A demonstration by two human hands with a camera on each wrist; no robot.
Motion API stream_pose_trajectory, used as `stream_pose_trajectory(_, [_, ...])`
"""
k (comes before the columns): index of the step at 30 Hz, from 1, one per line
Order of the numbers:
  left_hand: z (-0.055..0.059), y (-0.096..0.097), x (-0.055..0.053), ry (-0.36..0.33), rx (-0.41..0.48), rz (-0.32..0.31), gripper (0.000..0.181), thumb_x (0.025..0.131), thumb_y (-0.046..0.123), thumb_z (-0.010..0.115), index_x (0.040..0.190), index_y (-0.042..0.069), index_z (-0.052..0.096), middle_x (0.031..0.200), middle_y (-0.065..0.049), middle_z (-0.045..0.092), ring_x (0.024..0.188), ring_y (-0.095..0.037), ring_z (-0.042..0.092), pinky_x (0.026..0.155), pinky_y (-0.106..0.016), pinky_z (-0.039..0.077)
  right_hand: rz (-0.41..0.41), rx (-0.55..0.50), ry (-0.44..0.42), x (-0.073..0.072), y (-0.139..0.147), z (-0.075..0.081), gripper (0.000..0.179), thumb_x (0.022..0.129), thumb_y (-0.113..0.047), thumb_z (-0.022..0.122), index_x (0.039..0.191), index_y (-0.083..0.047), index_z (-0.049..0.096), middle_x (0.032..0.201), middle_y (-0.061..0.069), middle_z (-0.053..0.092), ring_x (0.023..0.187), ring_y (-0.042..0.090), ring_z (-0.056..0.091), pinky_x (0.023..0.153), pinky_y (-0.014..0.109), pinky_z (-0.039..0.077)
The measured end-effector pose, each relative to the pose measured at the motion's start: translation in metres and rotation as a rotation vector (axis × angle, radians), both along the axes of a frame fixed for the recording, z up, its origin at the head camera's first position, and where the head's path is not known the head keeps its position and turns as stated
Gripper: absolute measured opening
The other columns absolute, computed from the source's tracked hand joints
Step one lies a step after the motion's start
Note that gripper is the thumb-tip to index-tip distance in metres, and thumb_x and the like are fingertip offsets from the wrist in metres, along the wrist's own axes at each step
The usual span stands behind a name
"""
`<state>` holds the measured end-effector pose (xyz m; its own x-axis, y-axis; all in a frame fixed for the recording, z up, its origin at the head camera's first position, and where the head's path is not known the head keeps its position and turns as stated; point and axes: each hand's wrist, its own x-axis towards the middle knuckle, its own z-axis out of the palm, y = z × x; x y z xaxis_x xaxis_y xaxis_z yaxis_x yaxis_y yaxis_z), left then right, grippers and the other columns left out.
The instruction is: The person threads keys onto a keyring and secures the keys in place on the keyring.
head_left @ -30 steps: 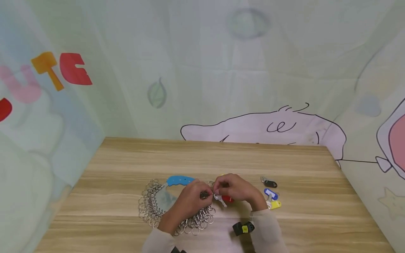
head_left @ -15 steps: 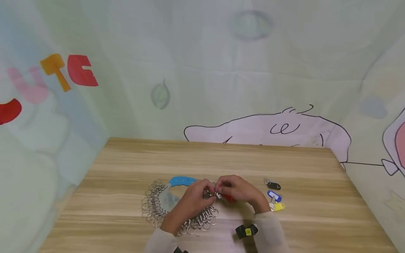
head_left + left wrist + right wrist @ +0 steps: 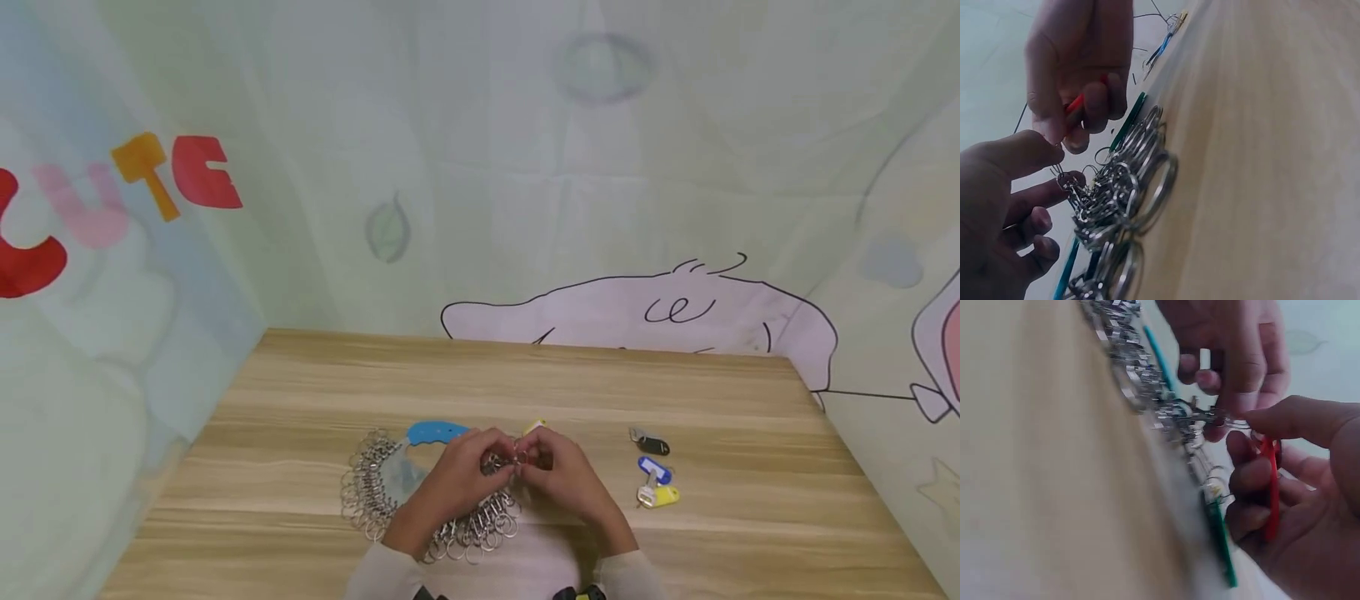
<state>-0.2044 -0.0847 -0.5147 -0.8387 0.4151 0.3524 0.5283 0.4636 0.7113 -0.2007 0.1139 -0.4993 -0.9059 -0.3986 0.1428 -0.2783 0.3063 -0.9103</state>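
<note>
A blue-handled holder (image 3: 435, 432) lies on the table, with many metal clasps and split rings (image 3: 480, 533) round its edge. Over its right side my left hand (image 3: 457, 475) pinches a metal split ring (image 3: 1238, 422) between thumb and fingers, beside a clasp (image 3: 1207, 415). My right hand (image 3: 566, 475) holds a red key tag (image 3: 1272, 494) in its curled fingers, while its thumb reaches that ring; the two hands meet there. In the head view the fingers hide the red tag. A green tag-like strip (image 3: 1219, 540) shows below the right hand in the right wrist view.
To the right lie a black tag (image 3: 654, 446) with a key, a blue tag (image 3: 655, 470), and a yellow tag (image 3: 665, 497) by a silver key (image 3: 647, 497). Another yellow tag (image 3: 536, 426) peeks out behind the right hand. A printed cloth (image 3: 337, 167) hangs behind the wooden table (image 3: 735, 417).
My right hand has turned and its wrist has dropped toward me. The key and red tag, seen below it earlier, are now hidden in the head view. The left hand keeps its pinch.
</note>
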Motion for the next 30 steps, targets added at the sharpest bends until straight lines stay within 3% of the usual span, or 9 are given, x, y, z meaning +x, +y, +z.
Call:
stream_pose_trajectory(3, [0.000, 0.001, 0.000, -0.019, 0.001, -0.007, 0.017, 0.087, 0.015, 0.079, 0.099, 0.019, 0.067, 0.091, 0.015, 0.067, 0.077, -0.013, 0.053, 0.067, -0.027, 0.045, -0.043, -0.046, 0.034, 0.005, 0.001, -0.009, 0.022, 0.085, 0.006, 0.072, 0.104, -0.003, 0.064, 0.090, 0.009, 0.068, 0.076, 0.017, 0.061, 0.068, 0.026, 0.050])
stream_pose_trajectory(9, [0.004, 0.002, -0.001, -0.063, 0.026, -0.018, 0.025, 0.088, 0.013, 0.078, 0.110, 0.016, 0.066, 0.096, 0.009, 0.070, 0.086, -0.014, 0.060, 0.073, -0.029, 0.049, -0.034, -0.164, 0.023, 0.004, 0.004, -0.018, 0.023, 0.088, 0.005, 0.071, 0.109, -0.002, 0.064, 0.099, 0.010, 0.070, 0.086, 0.027, 0.066, 0.077, 0.032, 0.054])
stream_pose_trajectory(17, [0.001, 0.003, -0.001, -0.012, 0.015, -0.017, 0.029, 0.085, 0.007, 0.079, 0.111, 0.014, 0.069, 0.092, 0.011, 0.071, 0.082, -0.015, 0.058, 0.070, -0.029, 0.047, -0.025, -0.225, -0.001, 0.003, 0.014, -0.023, 0.019, 0.088, 0.005, 0.069, 0.106, -0.003, 0.070, 0.101, 0.014, 0.069, 0.077, 0.021, 0.063, 0.061, 0.030, 0.053])
stream_pose_trajectory(24, [0.003, 0.002, 0.001, -0.006, -0.011, 0.007, 0.027, 0.084, 0.010, 0.081, 0.109, 0.013, 0.072, 0.092, 0.006, 0.066, 0.078, -0.016, 0.055, 0.065, -0.027, 0.046, -0.066, -0.262, -0.025, 0.001, 0.013, -0.024, 0.009, 0.093, -0.003, 0.068, 0.101, -0.005, 0.072, 0.099, 0.011, 0.069, 0.078, 0.022, 0.063, 0.068, 0.030, 0.054])
stream_pose_trajectory(30, [0.002, 0.003, 0.003, -0.012, -0.034, 0.023, 0.027, 0.083, 0.011, 0.082, 0.108, 0.015, 0.074, 0.089, 0.005, 0.062, 0.074, -0.012, 0.048, 0.062, -0.026, 0.044, -0.072, -0.277, -0.018, 0.003, 0.014, -0.026, 0.008, 0.093, -0.002, 0.069, 0.100, -0.002, 0.071, 0.097, 0.014, 0.068, 0.075, 0.021, 0.062, 0.065, 0.029, 0.053])
